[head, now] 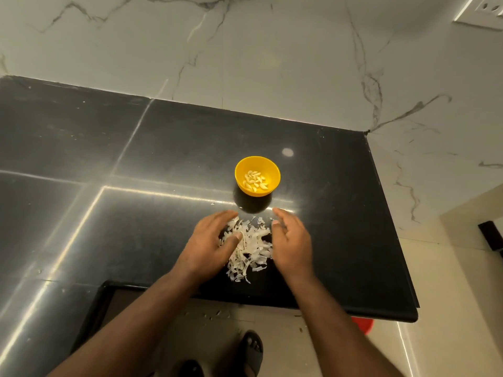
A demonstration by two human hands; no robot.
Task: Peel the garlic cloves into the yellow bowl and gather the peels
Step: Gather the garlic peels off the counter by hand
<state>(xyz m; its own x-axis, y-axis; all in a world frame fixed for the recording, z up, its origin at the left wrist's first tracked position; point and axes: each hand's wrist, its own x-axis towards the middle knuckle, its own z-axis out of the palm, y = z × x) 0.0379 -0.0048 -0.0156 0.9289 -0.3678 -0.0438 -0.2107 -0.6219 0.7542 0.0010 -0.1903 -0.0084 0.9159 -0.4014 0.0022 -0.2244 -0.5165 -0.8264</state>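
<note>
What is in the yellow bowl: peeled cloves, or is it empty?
Not empty. The yellow bowl stands upright on the black counter with a small heap of peeled garlic cloves on its bottom, far from full.

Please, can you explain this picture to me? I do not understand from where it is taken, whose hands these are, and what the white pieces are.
A camera worn on a person's head looks down at a black counter. The left hand and right hand are that person's own, placed on either side of a pile of garlic peels. Both hands are open and hold nothing. Behind the pile stands a yellow bowl with peeled garlic cloves inside. Below, you see the floor and the person's sandals.
</note>
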